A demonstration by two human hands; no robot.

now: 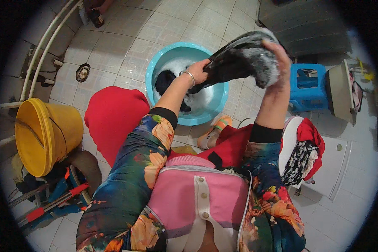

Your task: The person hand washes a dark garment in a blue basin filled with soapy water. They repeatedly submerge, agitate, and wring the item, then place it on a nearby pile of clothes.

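A dark wet garment [236,61] is stretched up over the right side of a turquoise plastic basin [224,100]. My left hand [197,73], with a bangle at the wrist, grips the garment's lower part above the water. At the raised far end, my right hand [278,60] holds the cloth, where thick white suds [267,64] cling to it. The hand partly hides behind foam and fabric. In the basin, more dark cloth [165,82] lies in foamy water [204,100].
A yellow bucket [64,129] lies tilted at left, above a folded blue-and-red metal frame [60,192]. A floor drain [83,72] is set in the tiles. To the right are a blue plastic stool [308,88], a pale basin [338,91] and a white basin [286,148] of clothes.
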